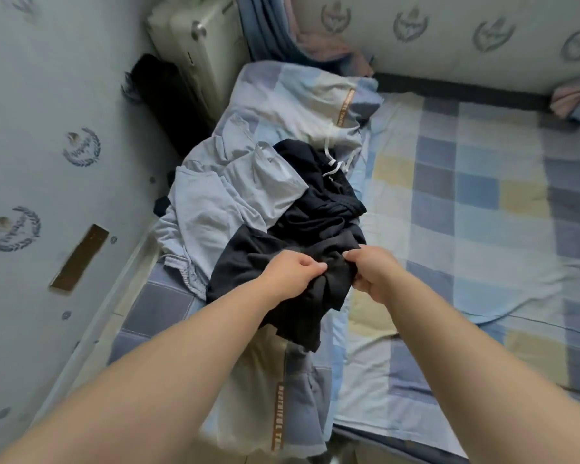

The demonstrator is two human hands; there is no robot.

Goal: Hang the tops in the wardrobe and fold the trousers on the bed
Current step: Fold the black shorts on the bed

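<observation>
A: Nearest, at 6 o'clock: left hand and right hand both pinch the dark garment, bunched, on the bed.

B: Risk?

A: Lifting may drag the black trousers tangled beneath.

B: Further out?

A: Grey tops at 11, drawstring garment at 12, suitcase beyond. No wardrobe visible.

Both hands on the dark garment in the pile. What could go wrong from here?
1. The left hand and right hand grip the dark garment close together, so it may lift bunched and be hard to identify.
2. It overlaps the light grey clothes and the white drawstring; lifting could drag them along.
</observation>
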